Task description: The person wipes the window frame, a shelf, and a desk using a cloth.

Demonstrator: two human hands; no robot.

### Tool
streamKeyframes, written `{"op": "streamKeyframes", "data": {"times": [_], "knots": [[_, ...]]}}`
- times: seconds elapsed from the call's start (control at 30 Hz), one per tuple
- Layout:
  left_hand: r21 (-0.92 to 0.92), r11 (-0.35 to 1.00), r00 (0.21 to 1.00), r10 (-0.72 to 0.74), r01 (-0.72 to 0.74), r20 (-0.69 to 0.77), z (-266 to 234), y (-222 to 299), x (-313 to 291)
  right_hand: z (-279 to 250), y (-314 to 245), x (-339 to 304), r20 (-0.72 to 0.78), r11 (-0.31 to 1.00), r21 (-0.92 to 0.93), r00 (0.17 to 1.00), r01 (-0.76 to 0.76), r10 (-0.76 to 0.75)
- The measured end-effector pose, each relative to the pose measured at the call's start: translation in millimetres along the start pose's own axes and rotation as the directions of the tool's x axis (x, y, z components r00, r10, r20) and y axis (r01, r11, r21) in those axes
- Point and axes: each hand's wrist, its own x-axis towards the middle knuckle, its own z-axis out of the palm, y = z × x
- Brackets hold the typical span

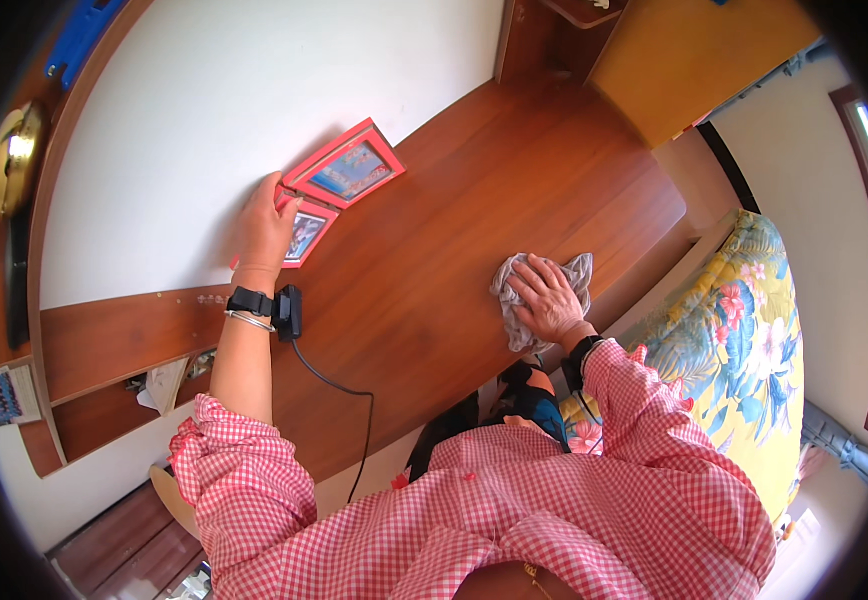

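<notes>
At the back left of the brown wooden desktop, my left hand grips the edge of a hinged double picture frame with red borders. The frame stands partly unfolded against the white wall, and my palm and fingers cover part of its left panel. Over on the right, my right hand lies with fingers extended on a crumpled grey cloth. The cloth is pressed flat against the desktop near its front right edge. A black device on a strap sits at my left wrist, with a cable hanging from it.
A bed with a yellow floral cover stands to the right of the desk. Open shelving runs along the left, holding papers and small items. A wooden shelf unit rises at the far end. The black cable crosses the desk's front edge.
</notes>
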Motion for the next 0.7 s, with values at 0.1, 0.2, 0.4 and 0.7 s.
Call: {"op": "streamKeyframes", "data": {"times": [0.1,0.2,0.4,0.7], "knots": [[0.046,0.998,0.997,0.034,-0.031,-0.069,-2,-16,-5,1,-2,2,0.002,1.0,-0.003,1.0,0.005,-0.005],[0.081,0.997,0.997,0.02,-0.014,-0.077,-9,-18,-16,0,-2,2,0.017,1.0,-0.018,1.0,-0.003,0.003],[-0.009,1.0,0.986,-0.022,0.021,-0.168,-41,4,-66,0,1,2,0.022,1.0,-0.012,1.0,-0.003,0.004],[-0.156,0.686,0.698,-0.661,0.711,0.275,-18,-29,-335,24,-58,16,0.01,0.99,-0.102,0.995,-0.101,0.102]]}}
